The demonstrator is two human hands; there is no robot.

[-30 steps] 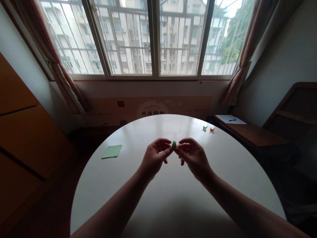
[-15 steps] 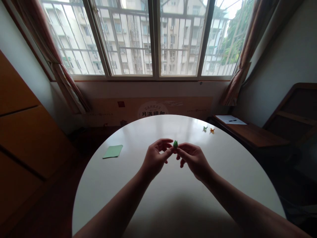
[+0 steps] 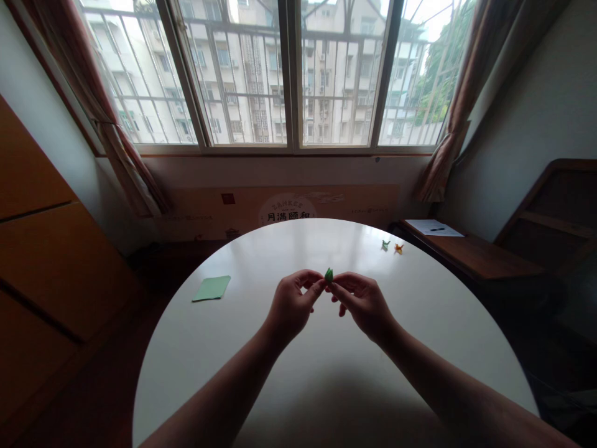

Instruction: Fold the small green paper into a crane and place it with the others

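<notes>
A small piece of folded green paper (image 3: 329, 275) is pinched between my two hands, above the middle of the white round table (image 3: 326, 373). My left hand (image 3: 296, 298) grips its left side with thumb and forefinger. On the other side, my right hand (image 3: 361, 298) closes thumb and forefinger on its lower right. The paper's pointed tips stick up above the fingertips; its lower part is hidden by them. Green square sheets (image 3: 211, 289) lie flat to the left of my left hand.
Two small folded paper figures, one green (image 3: 385, 245) and one orange (image 3: 398, 248), stand near the table's far right edge. Beyond it, a brown wooden surface (image 3: 485, 252) holds a white sheet (image 3: 433, 228) with a dark pen on it. A barred window spans the back.
The fingers of my left hand have drawn in closer to the folded green paper. The paper has turned slightly between my fingertips, and the whole view has shifted a little.
</notes>
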